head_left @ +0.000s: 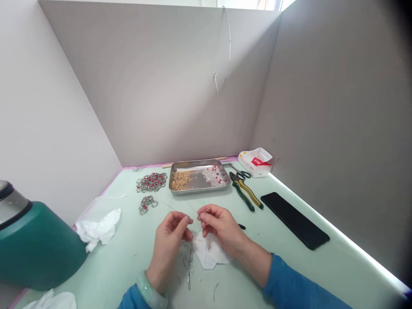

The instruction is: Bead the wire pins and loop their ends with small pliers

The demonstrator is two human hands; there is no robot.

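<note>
Pinching thin silvery metal wire [169,207] between closed fingertips of left hand [170,234] and right hand [223,226], likely light, springy, easily kinked, best held near any bend.

no legible text, brand, number or sign, small pale lettering on the red label [260,162] of the white box [250,168], far right on the table [128,266], too small to read
</note>
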